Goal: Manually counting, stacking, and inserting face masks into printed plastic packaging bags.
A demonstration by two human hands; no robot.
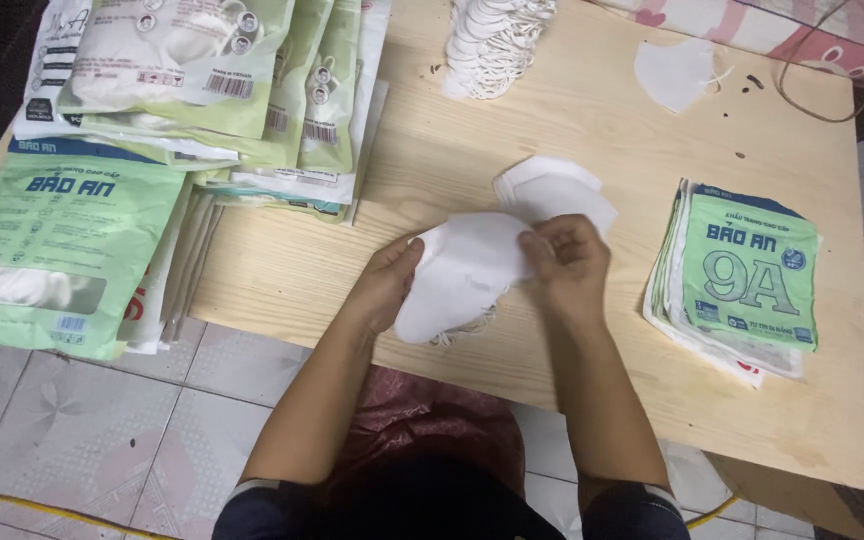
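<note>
A person sits at a low wooden table (592,350) and holds a small bundle of white face masks (462,275) just above its near edge, and every other place here is told from that bundle. The left hand (389,283) cups the bundle's left edge, fingers curled around it from underneath, while the right hand (570,258) pinches the bundle's upper right corner between thumb and fingertips, so both hands are closed on the masks. Thin white ear loops (464,328) dangle from the bundle's lower side. Just behind the bundle, touching or nearly touching the right hand, a short pile of folded white masks (552,187) lies flat on the wood. Farther back from the bundle, at the table's far edge, stands a taller heap of masks (497,40) with their loops showing. To the back right of the bundle, a single white mask (674,72) lies alone, well apart. To the right of the bundle sits a neat stack of green and white printed packets (747,275). To the left and back left of the bundle, larger green and white packages (192,90) overlap one another and hang off the table's left end over the tiled floor (72,430).
</note>
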